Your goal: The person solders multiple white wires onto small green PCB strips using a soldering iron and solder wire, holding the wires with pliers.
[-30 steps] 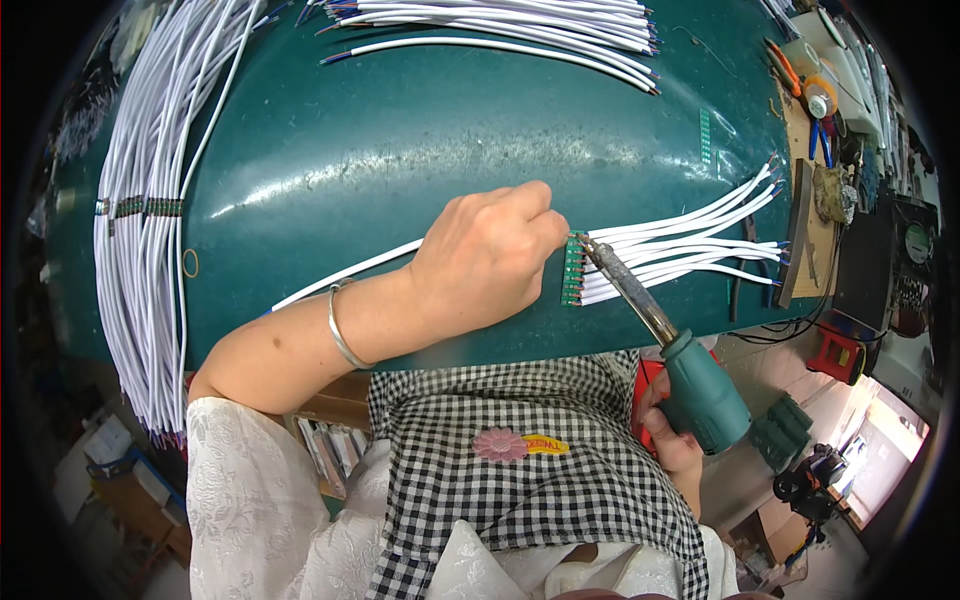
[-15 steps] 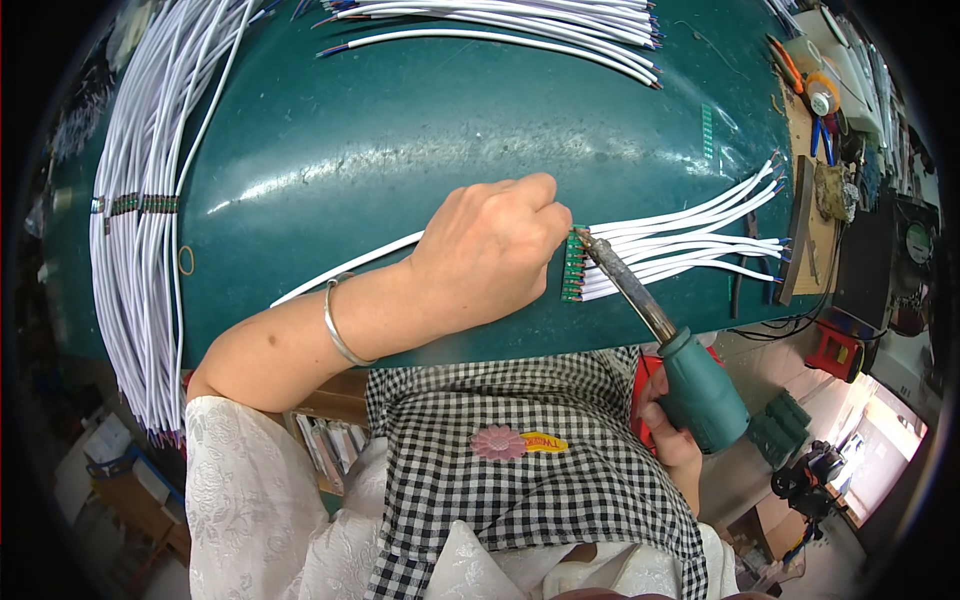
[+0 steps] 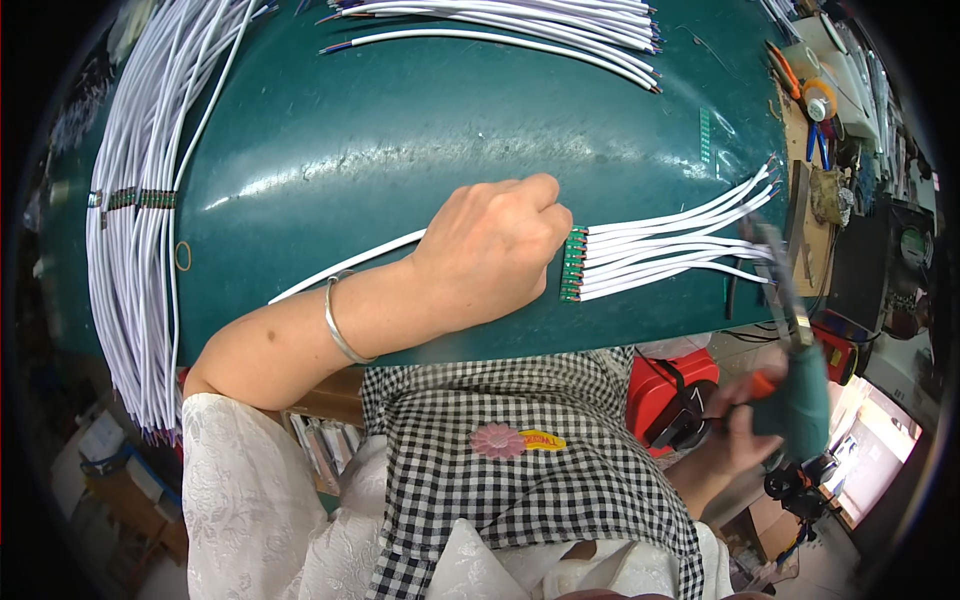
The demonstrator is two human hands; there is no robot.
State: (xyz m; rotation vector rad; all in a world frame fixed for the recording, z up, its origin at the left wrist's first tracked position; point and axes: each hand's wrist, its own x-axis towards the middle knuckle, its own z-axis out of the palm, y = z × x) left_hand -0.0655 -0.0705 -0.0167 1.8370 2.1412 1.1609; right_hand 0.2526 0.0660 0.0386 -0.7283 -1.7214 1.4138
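Green table [image 3: 330, 150] carries the job. Thick bundle of white cables [image 3: 140, 290] along its left edge, small dark-green strips across the middle; those look like finished pieces. At the far edge, a pile of loose white cables [image 3: 500, 12], ends stripped, not on any strip as far as I can see. So plenty left, I'd judge.

Soldering iron [image 3: 805, 395] is off the work, blurred, its shaft passing over the near right corner. Right hand [image 3: 735, 435] has its fingers wrapped around the handle. Left hand [image 3: 500, 240] is above the table toward the near edge, fingers curled in narrow; tips hidden, can't tell what they pinch.

Work piece: green circuit strip [image 3: 573, 265], near edge side, right of centre, just beside the left hand. Row of white cables [image 3: 605, 262] fans from it toward the right edge; that side looks filled. Other side looks mostly open. One single cable [image 3: 350, 264] runs under the left hand; joint not visible.

In the way: left hand blocks the strip's far-left corner. Around: orange-handled pliers [image 3: 785, 72] by the far right corner, spare strip [image 3: 705, 135] near the right edge, rubber band [image 3: 189, 256] beside the bundle.
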